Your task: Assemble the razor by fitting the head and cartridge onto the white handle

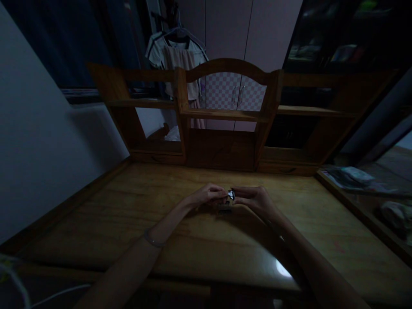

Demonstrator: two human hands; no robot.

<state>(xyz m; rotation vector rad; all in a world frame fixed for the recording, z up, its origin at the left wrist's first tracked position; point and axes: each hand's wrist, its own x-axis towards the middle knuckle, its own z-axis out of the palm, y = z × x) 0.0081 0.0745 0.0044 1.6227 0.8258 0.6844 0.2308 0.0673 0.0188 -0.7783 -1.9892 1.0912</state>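
Over the middle of the wooden desk, a small shiny silver-and-black piece is held between my two hands. Its kind is too small and dark to make out. My left hand is closed, thumb and fingers pinching the piece's left end. From the other side, my right hand grips the black right edge between thumb and fingers. Just below the fingertips is a small dark blocky object, close to the desk top; whether it joins the held piece I cannot tell.
The wooden desk carries a shelf unit along its back. A white wall stands at the left. Bags and papers lie beyond the right edge. A white cable shows at lower left.
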